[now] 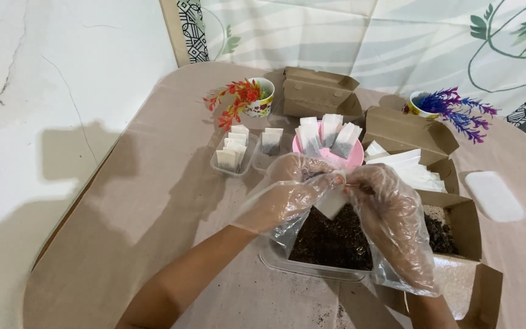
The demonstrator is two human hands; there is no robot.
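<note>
My left hand (287,192) and my right hand (388,210), both in loose clear plastic gloves, together pinch a small white paper sachet (332,203) by its top edge. They hold it above a clear plastic tray (275,261) filled with dark loose granules (330,240). Behind the hands a pink bowl (353,159) holds several upright filled sachets (330,131).
A clear tray (217,164) of filled sachets sits at the left, another sachet (271,140) beside it. Open cardboard boxes (318,91) (467,222) stand at the back and right, one with empty white sachets (412,170). Two cups hold red (238,100) and purple (458,109) fake plants. A white lid (494,195) lies at the right.
</note>
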